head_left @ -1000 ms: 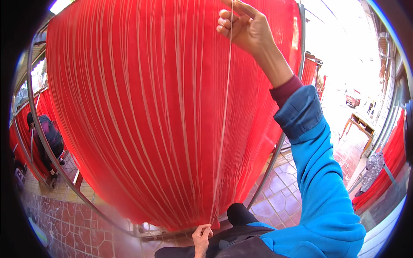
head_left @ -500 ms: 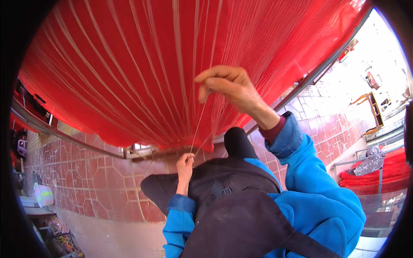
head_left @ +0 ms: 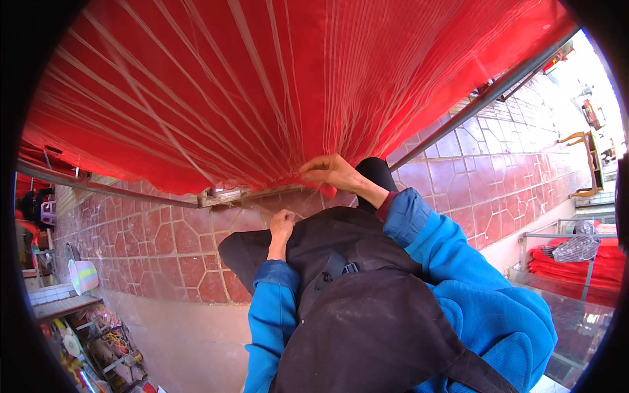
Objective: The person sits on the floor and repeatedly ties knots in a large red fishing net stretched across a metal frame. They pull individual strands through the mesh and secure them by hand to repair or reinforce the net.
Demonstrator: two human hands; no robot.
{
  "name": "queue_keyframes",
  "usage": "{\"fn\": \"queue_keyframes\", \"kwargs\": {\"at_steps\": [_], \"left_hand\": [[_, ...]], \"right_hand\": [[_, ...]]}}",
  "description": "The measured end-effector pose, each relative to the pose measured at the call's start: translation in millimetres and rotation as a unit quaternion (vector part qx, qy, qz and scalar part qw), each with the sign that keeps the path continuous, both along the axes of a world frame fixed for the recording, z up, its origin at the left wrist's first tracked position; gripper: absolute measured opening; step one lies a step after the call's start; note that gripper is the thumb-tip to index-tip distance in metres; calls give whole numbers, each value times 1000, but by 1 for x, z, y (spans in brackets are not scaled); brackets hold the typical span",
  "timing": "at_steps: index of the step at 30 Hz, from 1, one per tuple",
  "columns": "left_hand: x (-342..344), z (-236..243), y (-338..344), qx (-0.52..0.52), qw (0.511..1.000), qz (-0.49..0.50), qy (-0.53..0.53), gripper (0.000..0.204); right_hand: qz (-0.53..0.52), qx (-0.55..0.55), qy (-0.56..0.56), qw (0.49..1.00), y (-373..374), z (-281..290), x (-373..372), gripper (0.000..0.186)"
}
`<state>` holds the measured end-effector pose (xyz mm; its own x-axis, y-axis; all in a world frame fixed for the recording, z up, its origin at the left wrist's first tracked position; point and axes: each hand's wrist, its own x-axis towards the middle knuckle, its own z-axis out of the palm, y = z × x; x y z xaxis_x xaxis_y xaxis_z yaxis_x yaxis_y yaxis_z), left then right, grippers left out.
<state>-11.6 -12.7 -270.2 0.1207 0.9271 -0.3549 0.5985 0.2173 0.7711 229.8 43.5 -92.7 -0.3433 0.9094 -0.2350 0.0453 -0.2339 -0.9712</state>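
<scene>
A broad red cloth (head_left: 216, 85) with long pale threads running over it fills the upper view. The threads draw together toward its lower edge, near my hands. At that gathered edge is my right hand (head_left: 335, 173), thumb and fingers pinched together; what lies between them is too small to make out. Lower and to the left, in front of the dark apron (head_left: 354, 327), my left hand (head_left: 282, 227) is closed in a pinch. Faint thin threads (head_left: 308, 202) stretch from beside it up to the cloth's edge.
Metal rails (head_left: 485, 98) border the red cloth on both sides. Red tiled floor (head_left: 164, 255) spreads below. Folded red cloths (head_left: 576, 265) lie on a glass case at right. A pale bucket (head_left: 83, 276) and a cluttered shelf (head_left: 105, 340) stand at left.
My right hand has come down from over the middle of the cloth to its gathered lower edge. My left hand has moved slightly up. The whole view has shifted a little.
</scene>
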Motion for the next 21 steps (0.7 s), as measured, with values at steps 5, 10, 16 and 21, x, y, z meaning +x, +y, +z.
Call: {"fn": "queue_keyframes", "kwargs": {"at_steps": [5, 10, 16, 21], "left_hand": [[-6, -7, -5, -20, 1000, 8, 6, 17], [-14, -7, 2, -11, 998, 58, 34, 19], [-3, -3, 7, 50, 982, 158, -87, 37], [2, 2, 6, 104, 974, 201, -16, 44]], "right_hand": [[105, 121, -380, 911, -1, -71, 5, 34], [156, 127, -419, 885, -5, -99, 25, 34], [-97, 114, -416, 897, -17, -90, 41, 23], [-219, 158, -362, 892, -15, -73, 28, 29]]}}
